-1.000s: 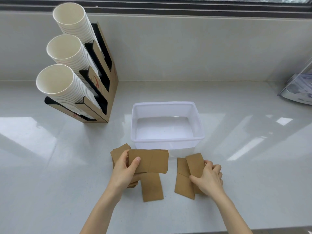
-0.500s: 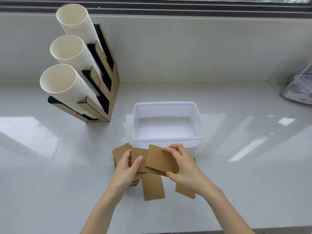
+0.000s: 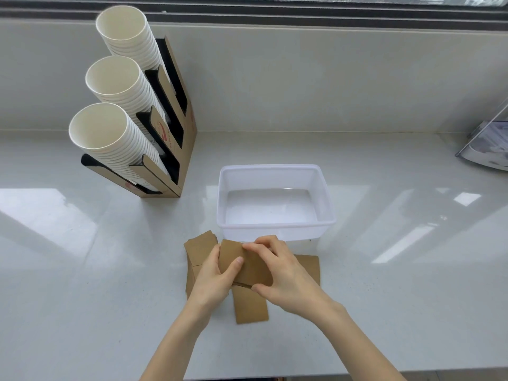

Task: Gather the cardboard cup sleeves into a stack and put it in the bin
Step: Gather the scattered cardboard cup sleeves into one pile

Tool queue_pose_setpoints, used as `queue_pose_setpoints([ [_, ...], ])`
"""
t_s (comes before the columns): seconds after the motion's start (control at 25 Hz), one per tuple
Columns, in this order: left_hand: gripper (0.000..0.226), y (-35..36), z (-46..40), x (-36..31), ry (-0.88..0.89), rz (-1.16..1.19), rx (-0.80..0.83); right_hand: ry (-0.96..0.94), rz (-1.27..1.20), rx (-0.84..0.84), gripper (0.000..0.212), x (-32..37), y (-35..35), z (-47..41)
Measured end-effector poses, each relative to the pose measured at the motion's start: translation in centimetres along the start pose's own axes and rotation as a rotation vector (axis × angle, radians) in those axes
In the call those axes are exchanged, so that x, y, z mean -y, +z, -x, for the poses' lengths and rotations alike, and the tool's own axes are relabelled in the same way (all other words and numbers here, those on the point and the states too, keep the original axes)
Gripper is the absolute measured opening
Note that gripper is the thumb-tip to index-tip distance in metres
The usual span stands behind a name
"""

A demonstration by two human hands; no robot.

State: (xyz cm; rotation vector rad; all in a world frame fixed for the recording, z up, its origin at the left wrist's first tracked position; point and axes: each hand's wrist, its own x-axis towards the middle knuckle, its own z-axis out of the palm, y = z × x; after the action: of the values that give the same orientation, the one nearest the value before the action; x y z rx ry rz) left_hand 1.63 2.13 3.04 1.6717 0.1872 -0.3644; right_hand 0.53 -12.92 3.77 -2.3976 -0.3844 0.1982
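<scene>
Both hands meet over a small stack of brown cardboard cup sleeves [image 3: 248, 266] just in front of the bin. My left hand [image 3: 213, 281] grips the stack from the left with the thumb on top. My right hand [image 3: 280, 273] pinches its right side, fingers on the far edge and thumb under the near edge. More sleeves lie flat on the counter: some at the left [image 3: 199, 247], one below the hands [image 3: 250, 306] and one at the right [image 3: 309, 266], partly hidden by my right hand. The white translucent plastic bin [image 3: 275, 222] stands empty behind them.
A cardboard dispenser [image 3: 176, 149] with three tilted stacks of white paper cups [image 3: 110, 136] stands at the back left. A clear holder [image 3: 489, 147] sits at the far right edge. A low wall runs along the back of the white counter [image 3: 82, 270].
My right hand lifted a sleeve from the right pile, carried it left and laid it on the stack in my left hand. Both hands now close on that stack.
</scene>
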Motion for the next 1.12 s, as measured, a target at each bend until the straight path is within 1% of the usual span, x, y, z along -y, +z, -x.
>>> queue_pose_setpoints([
  [0.08, 0.016, -0.1, 0.0, 0.1, -0.008, 0.001, -0.017, 0.022, -0.023, 0.001, 0.062, -0.2, -0.1, 0.2],
  [0.16, 0.023, -0.4, 0.0, 0.1, -0.029, -0.008, -0.039, 0.107, -0.105, -0.038, 0.058, -1.0, -0.4, 0.5],
  [0.24, 0.029, -0.9, 0.0, 0.1, -0.037, 0.008, -0.067, 0.266, -0.181, -0.135, 0.052, -2.4, -0.6, 0.8],
  [0.28, 0.034, -1.1, -0.1, 0.2, -0.042, 0.024, -0.077, 0.372, -0.174, -0.179, 0.050, -3.3, -0.6, 1.0],
  [0.32, 0.039, -1.4, -0.2, 0.4, -0.051, 0.036, -0.086, 0.496, -0.118, -0.192, 0.050, -4.0, -0.5, 1.3],
  [0.36, 0.041, -1.6, -0.3, 0.5, -0.052, 0.043, -0.095, 0.621, -0.013, -0.164, 0.052, -4.7, -0.4, 1.5],
  [0.44, 0.033, -1.9, -0.4, 0.6, -0.035, 0.050, -0.118, 0.812, 0.204, -0.025, 0.067, -5.6, 0.2, 1.9],
  [0.52, 0.028, -2.0, -0.3, 0.7, -0.029, 0.051, -0.134, 0.911, 0.281, 0.073, 0.079, -5.9, 1.2, 2.1],
  [0.6, 0.029, -2.0, -0.3, 0.6, -0.032, 0.053, -0.135, 0.931, 0.317, 0.081, 0.081, -6.0, 2.0, 1.9],
  [0.68, 0.030, -2.0, -0.2, 0.6, -0.034, 0.060, -0.136, 0.921, 0.337, 0.050, 0.081, -6.1, 2.4, 1.7],
  [0.8, 0.028, -2.1, -0.3, 0.6, -0.034, 0.071, -0.139, 0.897, 0.292, -0.006, 0.077, -6.2, 2.5, 1.6],
  [0.88, 0.025, -2.3, -0.3, 0.7, -0.035, 0.079, -0.138, 0.865, 0.169, -0.035, 0.070, -6.2, 2.6, 1.7],
  [0.96, 0.022, -2.4, -0.3, 0.7, -0.025, 0.079, -0.145, 0.820, 0.010, -0.091, 0.056, -6.3, 2.3, 2.1],
  [1.04, 0.014, -2.5, -0.2, 0.7, -0.018, 0.090, -0.153, 0.773, -0.142, -0.169, 0.042, -6.5, 1.6, 2.5],
  [1.12, 0.012, -2.5, -0.1, 0.6, -0.018, 0.105, -0.146, 0.717, -0.304, -0.271, 0.034, -6.5, 0.3, 2.8],
])
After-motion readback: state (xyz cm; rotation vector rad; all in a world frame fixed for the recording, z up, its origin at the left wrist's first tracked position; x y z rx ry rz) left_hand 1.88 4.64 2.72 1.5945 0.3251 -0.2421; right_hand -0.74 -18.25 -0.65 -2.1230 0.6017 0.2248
